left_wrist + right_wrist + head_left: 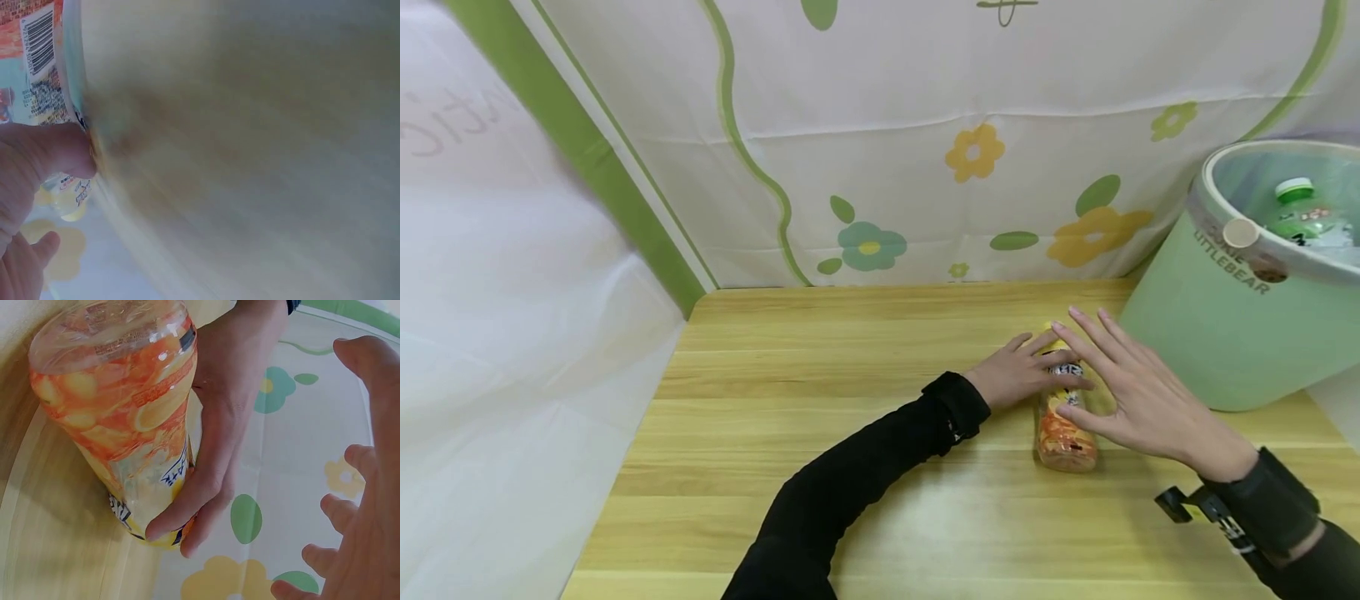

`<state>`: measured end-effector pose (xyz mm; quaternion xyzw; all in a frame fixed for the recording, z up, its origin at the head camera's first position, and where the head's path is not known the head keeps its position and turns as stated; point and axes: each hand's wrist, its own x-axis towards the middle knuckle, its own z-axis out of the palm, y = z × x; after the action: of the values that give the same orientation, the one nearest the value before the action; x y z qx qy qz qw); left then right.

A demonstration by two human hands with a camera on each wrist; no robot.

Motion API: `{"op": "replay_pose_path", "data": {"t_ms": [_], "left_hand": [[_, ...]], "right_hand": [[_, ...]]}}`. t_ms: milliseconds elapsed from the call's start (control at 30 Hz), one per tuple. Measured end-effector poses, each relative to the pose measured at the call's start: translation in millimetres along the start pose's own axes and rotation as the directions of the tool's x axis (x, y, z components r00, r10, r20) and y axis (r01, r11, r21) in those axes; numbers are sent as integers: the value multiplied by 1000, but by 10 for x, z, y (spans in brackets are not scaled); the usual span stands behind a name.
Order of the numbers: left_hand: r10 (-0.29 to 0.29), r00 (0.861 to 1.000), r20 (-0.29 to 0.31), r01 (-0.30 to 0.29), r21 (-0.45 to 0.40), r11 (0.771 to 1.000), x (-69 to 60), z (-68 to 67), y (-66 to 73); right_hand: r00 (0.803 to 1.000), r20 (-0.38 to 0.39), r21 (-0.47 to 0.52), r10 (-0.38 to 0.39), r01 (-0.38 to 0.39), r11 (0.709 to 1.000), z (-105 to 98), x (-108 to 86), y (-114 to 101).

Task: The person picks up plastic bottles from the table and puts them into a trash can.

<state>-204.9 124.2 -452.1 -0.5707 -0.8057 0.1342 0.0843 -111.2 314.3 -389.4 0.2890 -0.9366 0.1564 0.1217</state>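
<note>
A plastic drink bottle (1066, 433) with an orange fruit label and a clear base lies on its side on the wooden table, its yellow end toward the back. My left hand (1022, 375) grips it from the left, near its upper half. In the left wrist view the thumb (62, 150) presses against the bottle's side beside the barcode. The right wrist view shows left-hand fingers (206, 487) bent over the label. To the right and just above, my right hand (1138, 396) is spread with its fingers apart. It appears to hold nothing.
A mint-green bin (1247, 333) lined with a clear bag stands at the right; a bottle with a green-and-white cap (1303, 217) is inside it. Behind the table (820, 375) hangs a white curtain (880, 183) printed with flowers. White fabric (512, 375) covers the left side.
</note>
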Motion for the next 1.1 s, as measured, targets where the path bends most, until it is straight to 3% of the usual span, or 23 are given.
{"op": "replay_pose_path", "data": {"t_ms": [167,367,467,600,833,1100], "left_hand": [[18,994,-103,-22,-39,999,-1,36,-78],[21,972,-235,-32,-44,999,-14,94,-144],[8,963,-271,-24,-56,998,-22,98,-159],[-16,961,-275,-5,-76,997,-44,71,-164],[-86,973,-214,59,-128,990,-168,-26,-197],[-195,954,-230,134,-254,958,-336,-180,-324]], "right_hand": [[1000,-8,7,-5,5,1000,-7,0,0],[1000,-12,11,-5,6,1000,-2,-7,11],[1000,-16,13,-11,11,1000,-2,-7,21],[999,-36,10,-19,19,1000,-29,1,39],[998,-69,5,-13,14,1000,-119,-2,70],[994,-102,12,-25,27,1000,-222,7,77]]}}
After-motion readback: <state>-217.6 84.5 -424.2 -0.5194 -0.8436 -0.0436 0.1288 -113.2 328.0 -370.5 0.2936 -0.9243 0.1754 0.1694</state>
